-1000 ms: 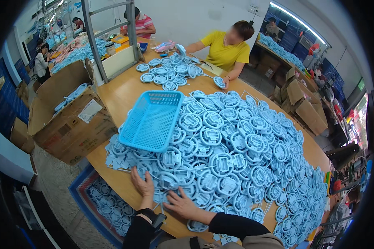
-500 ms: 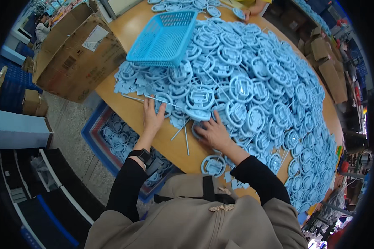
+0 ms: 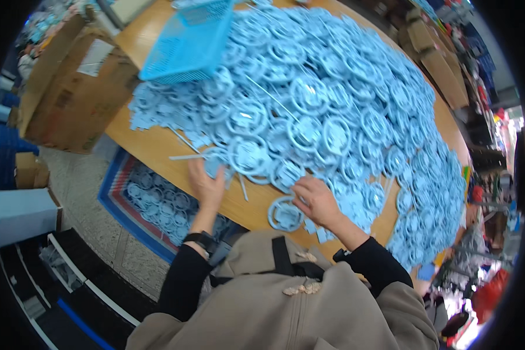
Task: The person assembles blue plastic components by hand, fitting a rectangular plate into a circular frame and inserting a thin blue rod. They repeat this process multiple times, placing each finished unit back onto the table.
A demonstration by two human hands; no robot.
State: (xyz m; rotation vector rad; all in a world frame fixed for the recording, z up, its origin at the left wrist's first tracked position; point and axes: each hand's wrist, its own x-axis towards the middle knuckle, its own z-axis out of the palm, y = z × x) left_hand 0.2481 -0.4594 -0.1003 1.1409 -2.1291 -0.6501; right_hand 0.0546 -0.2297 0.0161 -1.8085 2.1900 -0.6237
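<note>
Since the earlier frame, the right hand (image 3: 316, 199) has come closer to a loose light-blue plastic ring (image 3: 286, 213), now just left of its curled fingers; whether either hand grips anything, I cannot tell. The left hand (image 3: 207, 185) is spread at a flat light-blue plastic piece (image 3: 217, 157). A careless nudge could tip the ring over the nearby edge of the brown wooden table (image 3: 254, 202); bare wood between the hands leaves room.

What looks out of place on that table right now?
Nothing looks clearly damaged. One light-blue ring piece lies by the near edge of the table, at the heap's fringe, and a thin stick juts out beside the left hand; both look stray.
</note>
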